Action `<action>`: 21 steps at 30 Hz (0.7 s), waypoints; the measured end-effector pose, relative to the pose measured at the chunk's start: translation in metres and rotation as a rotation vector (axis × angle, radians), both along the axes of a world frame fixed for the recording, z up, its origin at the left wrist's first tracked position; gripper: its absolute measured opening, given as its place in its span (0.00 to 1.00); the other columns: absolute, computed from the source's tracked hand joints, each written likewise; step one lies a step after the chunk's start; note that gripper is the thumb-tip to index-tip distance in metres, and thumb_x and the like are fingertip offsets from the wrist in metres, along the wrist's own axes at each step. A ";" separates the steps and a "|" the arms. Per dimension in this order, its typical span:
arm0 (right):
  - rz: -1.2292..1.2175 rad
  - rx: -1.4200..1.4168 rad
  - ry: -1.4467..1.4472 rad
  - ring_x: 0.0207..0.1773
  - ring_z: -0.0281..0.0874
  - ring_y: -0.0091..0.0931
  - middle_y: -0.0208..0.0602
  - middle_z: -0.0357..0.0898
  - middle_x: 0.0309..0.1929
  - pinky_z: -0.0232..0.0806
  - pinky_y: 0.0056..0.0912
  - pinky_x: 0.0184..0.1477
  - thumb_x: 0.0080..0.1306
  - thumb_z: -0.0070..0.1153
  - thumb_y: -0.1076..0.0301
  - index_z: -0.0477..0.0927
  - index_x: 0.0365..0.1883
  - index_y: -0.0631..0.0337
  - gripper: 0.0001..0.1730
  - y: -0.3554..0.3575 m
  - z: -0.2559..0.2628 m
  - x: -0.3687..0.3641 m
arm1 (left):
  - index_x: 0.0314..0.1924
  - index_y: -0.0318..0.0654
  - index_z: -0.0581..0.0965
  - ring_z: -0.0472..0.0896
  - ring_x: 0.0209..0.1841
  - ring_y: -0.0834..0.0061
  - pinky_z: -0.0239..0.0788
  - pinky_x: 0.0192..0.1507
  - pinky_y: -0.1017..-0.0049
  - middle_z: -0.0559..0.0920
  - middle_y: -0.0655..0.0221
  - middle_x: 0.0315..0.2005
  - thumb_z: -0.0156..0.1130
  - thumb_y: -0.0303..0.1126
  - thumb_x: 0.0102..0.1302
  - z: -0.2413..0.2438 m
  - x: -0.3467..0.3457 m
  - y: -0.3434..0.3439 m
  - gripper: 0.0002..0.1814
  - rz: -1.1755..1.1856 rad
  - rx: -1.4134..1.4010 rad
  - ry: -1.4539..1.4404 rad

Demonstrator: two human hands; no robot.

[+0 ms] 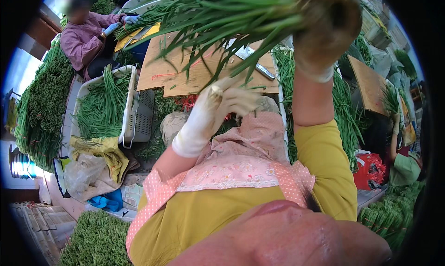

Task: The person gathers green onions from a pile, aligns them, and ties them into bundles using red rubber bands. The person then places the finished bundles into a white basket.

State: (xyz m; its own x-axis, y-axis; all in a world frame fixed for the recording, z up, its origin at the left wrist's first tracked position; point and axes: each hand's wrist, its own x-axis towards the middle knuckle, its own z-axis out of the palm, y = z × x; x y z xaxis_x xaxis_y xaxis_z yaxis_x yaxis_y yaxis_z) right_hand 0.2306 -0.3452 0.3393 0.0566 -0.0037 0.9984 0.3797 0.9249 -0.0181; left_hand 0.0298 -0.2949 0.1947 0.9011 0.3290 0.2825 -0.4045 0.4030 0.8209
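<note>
Raised at the upper right, my right hand (pixel 323 33) wears a stained pale glove and grips a bunch of long green stems (pixel 240 19), perhaps garlic chives, which hang to the left. My left hand (pixel 222 102), in a white glove, is above my lap near the front edge of a wooden board (pixel 208 71). Its fingers are blurred, and I see nothing held in it. A cleaver-like knife with a wide blade and a metal handle (pixel 265 71) lies on the board, partly behind the stems. Cut stem bits and a red tie (pixel 163 76) lie there too.
A white plastic crate (pixel 134 106) of green stems stands at the left. Beyond it, a co-worker (pixel 83 40) in blue gloves handles stems. More stems (pixel 344 120) are heaped at the right, near a red bag (pixel 368 170); another person's green sleeve (pixel 405 168) shows at the far right.
</note>
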 end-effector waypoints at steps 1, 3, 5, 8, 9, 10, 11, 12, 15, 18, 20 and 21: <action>-0.095 -0.034 -0.108 0.40 0.80 0.30 0.34 0.80 0.35 0.73 0.40 0.49 0.58 0.64 0.70 0.78 0.36 0.57 0.09 0.003 -0.018 -0.015 | 0.66 0.40 0.64 0.76 0.54 0.61 0.73 0.49 0.63 0.76 0.54 0.53 0.49 0.71 0.59 0.001 0.010 -0.001 0.47 -0.016 -0.079 -0.064; -0.293 -0.113 -0.390 0.38 0.81 0.31 0.31 0.81 0.35 0.73 0.43 0.50 0.56 0.65 0.69 0.79 0.35 0.55 0.09 -0.012 -0.045 -0.035 | 0.69 0.42 0.59 0.72 0.59 0.58 0.69 0.58 0.60 0.70 0.55 0.60 0.50 0.77 0.51 0.016 0.036 0.004 0.55 -0.163 -0.367 -0.301; -0.312 -0.162 -0.684 0.43 0.80 0.33 0.30 0.82 0.37 0.69 0.41 0.56 0.54 0.66 0.66 0.82 0.38 0.52 0.12 -0.012 -0.083 -0.047 | 0.68 0.39 0.60 0.73 0.58 0.58 0.67 0.60 0.60 0.70 0.54 0.60 0.52 0.71 0.55 0.005 0.057 0.024 0.51 -0.377 -0.614 -0.425; -0.298 -0.474 -0.590 0.43 0.80 0.34 0.31 0.82 0.37 0.68 0.43 0.57 0.54 0.66 0.65 0.82 0.39 0.52 0.14 -0.024 -0.114 -0.048 | 0.65 0.32 0.62 0.76 0.55 0.59 0.68 0.60 0.63 0.73 0.50 0.58 0.55 0.53 0.64 -0.011 0.075 0.043 0.38 -0.237 -0.583 -0.233; -0.129 -0.631 -0.564 0.43 0.80 0.35 0.33 0.81 0.36 0.68 0.43 0.57 0.55 0.66 0.64 0.81 0.36 0.59 0.13 -0.027 -0.112 -0.043 | 0.64 0.30 0.63 0.77 0.54 0.58 0.69 0.59 0.63 0.74 0.48 0.56 0.55 0.47 0.65 -0.024 0.078 0.051 0.35 -0.236 -0.528 -0.207; 0.148 -0.683 -0.283 0.46 0.79 0.33 0.34 0.81 0.39 0.67 0.41 0.56 0.57 0.66 0.59 0.79 0.43 0.60 0.20 -0.028 -0.128 -0.029 | 0.61 0.27 0.67 0.79 0.51 0.58 0.71 0.57 0.64 0.77 0.47 0.52 0.53 0.41 0.65 -0.029 0.079 0.051 0.30 -0.170 -0.514 -0.180; 0.188 -0.697 -0.026 0.50 0.77 0.33 0.37 0.80 0.43 0.66 0.39 0.57 0.59 0.64 0.56 0.76 0.48 0.61 0.24 -0.025 -0.134 -0.014 | 0.54 0.28 0.74 0.81 0.48 0.62 0.73 0.53 0.67 0.81 0.52 0.47 0.54 0.39 0.65 -0.036 0.085 0.057 0.24 -0.128 -0.382 -0.197; 0.246 -0.668 0.237 0.53 0.75 0.32 0.39 0.78 0.48 0.65 0.37 0.58 0.60 0.63 0.52 0.74 0.53 0.62 0.29 -0.022 -0.141 0.001 | 0.51 0.28 0.76 0.82 0.46 0.65 0.74 0.52 0.68 0.82 0.55 0.44 0.55 0.37 0.65 -0.043 0.089 0.070 0.20 -0.137 -0.347 -0.189; -0.191 -0.637 0.429 0.60 0.68 0.29 0.43 0.69 0.59 0.64 0.33 0.58 0.64 0.58 0.48 0.69 0.59 0.64 0.34 0.019 -0.129 0.026 | 0.46 0.31 0.79 0.83 0.40 0.72 0.76 0.46 0.72 0.84 0.63 0.39 0.62 0.30 0.62 -0.058 0.100 0.104 0.14 0.043 -0.225 0.067; -0.001 -0.800 0.626 0.54 0.74 0.30 0.41 0.77 0.50 0.65 0.33 0.57 0.58 0.66 0.57 0.74 0.55 0.63 0.30 0.044 -0.131 0.034 | 0.47 0.33 0.79 0.81 0.42 0.76 0.75 0.46 0.75 0.84 0.67 0.39 0.70 0.29 0.55 -0.037 0.106 0.111 0.19 0.185 0.239 0.011; -0.020 -1.094 0.240 0.51 0.75 0.23 0.36 0.79 0.47 0.66 0.28 0.53 0.60 0.65 0.57 0.76 0.51 0.64 0.26 0.075 -0.180 0.083 | 0.48 0.34 0.78 0.80 0.42 0.79 0.74 0.46 0.76 0.83 0.69 0.39 0.74 0.29 0.51 -0.054 0.120 0.131 0.24 0.299 0.470 0.050; 0.059 -1.298 0.240 0.49 0.76 0.21 0.33 0.81 0.43 0.67 0.27 0.52 0.58 0.67 0.60 0.78 0.49 0.64 0.24 0.083 -0.202 0.097 | 0.48 0.35 0.78 0.80 0.42 0.79 0.74 0.46 0.76 0.83 0.70 0.39 0.76 0.30 0.49 -0.066 0.124 0.141 0.25 0.269 0.547 0.131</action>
State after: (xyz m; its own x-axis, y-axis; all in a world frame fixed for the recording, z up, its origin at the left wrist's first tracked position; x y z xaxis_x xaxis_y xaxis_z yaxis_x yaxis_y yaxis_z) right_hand 0.3275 -0.2618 0.1375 0.1982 0.9503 0.2401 0.2030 0.1998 -0.9586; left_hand 0.1543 -0.1534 0.1288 0.8451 0.3884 0.3674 -0.3159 -0.1917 0.9292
